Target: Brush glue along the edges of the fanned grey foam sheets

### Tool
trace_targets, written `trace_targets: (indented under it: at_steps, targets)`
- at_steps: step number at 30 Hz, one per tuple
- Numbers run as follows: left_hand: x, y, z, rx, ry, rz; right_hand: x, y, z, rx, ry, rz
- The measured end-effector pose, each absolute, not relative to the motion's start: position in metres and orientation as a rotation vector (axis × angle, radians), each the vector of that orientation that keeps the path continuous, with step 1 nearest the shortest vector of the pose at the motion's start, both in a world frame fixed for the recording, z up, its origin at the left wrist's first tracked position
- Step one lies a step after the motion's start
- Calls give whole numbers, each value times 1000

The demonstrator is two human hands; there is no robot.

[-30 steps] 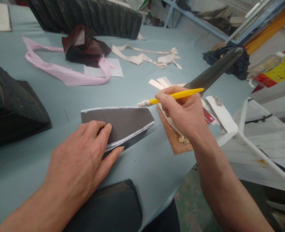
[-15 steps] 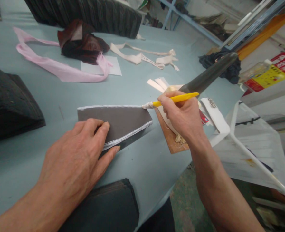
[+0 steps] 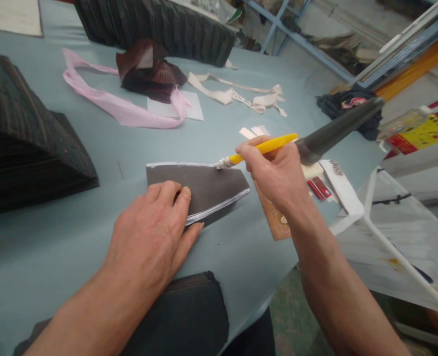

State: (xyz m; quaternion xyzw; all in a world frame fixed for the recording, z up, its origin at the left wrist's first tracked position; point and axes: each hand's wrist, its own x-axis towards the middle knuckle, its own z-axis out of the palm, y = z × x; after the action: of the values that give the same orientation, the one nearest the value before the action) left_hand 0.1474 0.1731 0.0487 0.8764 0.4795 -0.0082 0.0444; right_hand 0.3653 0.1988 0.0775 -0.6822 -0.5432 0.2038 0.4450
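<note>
Bare tabletop [image 3: 103, 148] between black stack [image 3: 25, 143], leather piece [image 3: 204, 185].

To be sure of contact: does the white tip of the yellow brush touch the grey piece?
Touching. Head view: the yellow brush rests its tip on the far edge of the grey piece, no gap.

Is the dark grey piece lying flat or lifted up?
Flat: the grey piece lies on the table, left hand pressing it, the brush in the right hand touching its far edge.

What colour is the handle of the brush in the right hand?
Yellow brush handle, held in the right hand; head view.
</note>
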Motion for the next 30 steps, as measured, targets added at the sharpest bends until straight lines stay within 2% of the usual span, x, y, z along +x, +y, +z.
trace_targets:
  at_steps: [11,30]
  targets:
    - [151,174,58,2597,1430,-76,324,215,77,-1673,-1443,442]
    - [153,174,57,2582,1410,43,258,225,73,-1526,-1553,585]
